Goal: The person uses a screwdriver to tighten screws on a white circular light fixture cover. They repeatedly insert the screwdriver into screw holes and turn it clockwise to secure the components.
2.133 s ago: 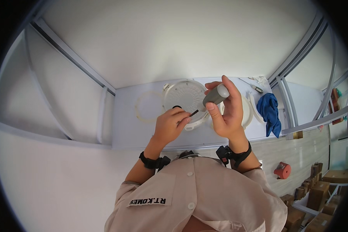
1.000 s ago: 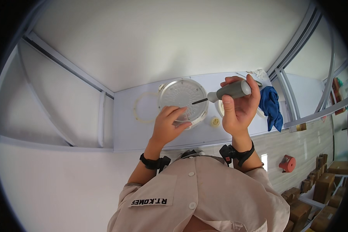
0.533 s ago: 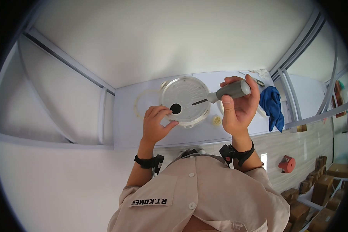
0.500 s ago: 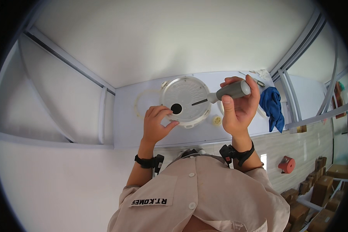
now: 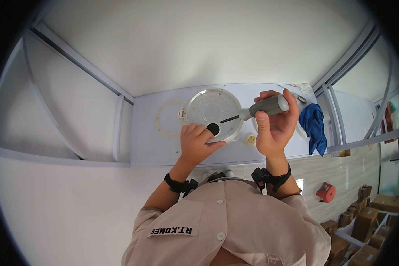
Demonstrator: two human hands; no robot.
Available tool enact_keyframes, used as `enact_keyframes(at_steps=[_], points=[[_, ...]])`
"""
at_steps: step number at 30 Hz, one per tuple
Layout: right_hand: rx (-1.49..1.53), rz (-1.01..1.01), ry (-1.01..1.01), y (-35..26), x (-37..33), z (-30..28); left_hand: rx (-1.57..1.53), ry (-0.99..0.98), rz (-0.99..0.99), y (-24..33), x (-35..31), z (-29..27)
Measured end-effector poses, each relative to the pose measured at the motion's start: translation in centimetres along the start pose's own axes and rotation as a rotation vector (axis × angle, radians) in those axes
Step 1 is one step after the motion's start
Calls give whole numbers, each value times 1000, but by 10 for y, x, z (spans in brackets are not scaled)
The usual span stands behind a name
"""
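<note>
Pinching a grey screwdriver (image 5: 267,106) in the right hand (image 5: 277,131), at three o'clock, and spreading the left hand (image 5: 195,145), thumb from fingers, at seven on the round dish (image 5: 210,106) atop the table (image 5: 155,150): apparently steadying, likely calling next for careful tip alignment.

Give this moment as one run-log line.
right hand: holding grey-handled screwdriver; left hand: at round metal-rimmed part; far right: blue cloth

Dish (image 5: 213,106) on the table (image 5: 148,150), ring (image 5: 158,119) at left, cloth (image 5: 313,126) at right.
</note>
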State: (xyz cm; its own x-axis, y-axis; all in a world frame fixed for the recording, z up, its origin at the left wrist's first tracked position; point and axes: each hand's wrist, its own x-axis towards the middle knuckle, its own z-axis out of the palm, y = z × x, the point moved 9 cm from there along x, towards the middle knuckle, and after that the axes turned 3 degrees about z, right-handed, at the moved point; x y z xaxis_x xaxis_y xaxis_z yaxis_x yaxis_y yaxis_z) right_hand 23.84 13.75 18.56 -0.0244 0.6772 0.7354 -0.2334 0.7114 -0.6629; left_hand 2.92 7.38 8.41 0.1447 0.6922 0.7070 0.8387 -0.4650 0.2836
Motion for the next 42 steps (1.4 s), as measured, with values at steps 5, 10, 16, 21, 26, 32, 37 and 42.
enact_keyframes(at_steps=[5, 10, 16, 21, 26, 32, 37, 42], points=[[-13, 3, -7, 2, 0, 2, -16, -7, 22, 10, -1, 19], [-19, -4, 5, 4, 0, -2, -154, -37, 32, 8, 0, 11], [-23, -14, 8, 4, 4, -3, -162, -48, 28, -18, -8, -19], [7, 4, 1, 6, 2, 0, -148, -45, 2, -37, -13, -24], [-2, -10, -8, 3, 3, 3, -160, 7, -12, -34, -11, -27], [13, 12, -40, 0, -1, 4, -59, 6, -58, -23, -21, -11], [14, -31, -171, -6, -4, 16, -18, 32, -110, -9, -21, -6], [-11, -79, -311, -8, -10, 36, -56, 24, -102, -5, -22, -6]])
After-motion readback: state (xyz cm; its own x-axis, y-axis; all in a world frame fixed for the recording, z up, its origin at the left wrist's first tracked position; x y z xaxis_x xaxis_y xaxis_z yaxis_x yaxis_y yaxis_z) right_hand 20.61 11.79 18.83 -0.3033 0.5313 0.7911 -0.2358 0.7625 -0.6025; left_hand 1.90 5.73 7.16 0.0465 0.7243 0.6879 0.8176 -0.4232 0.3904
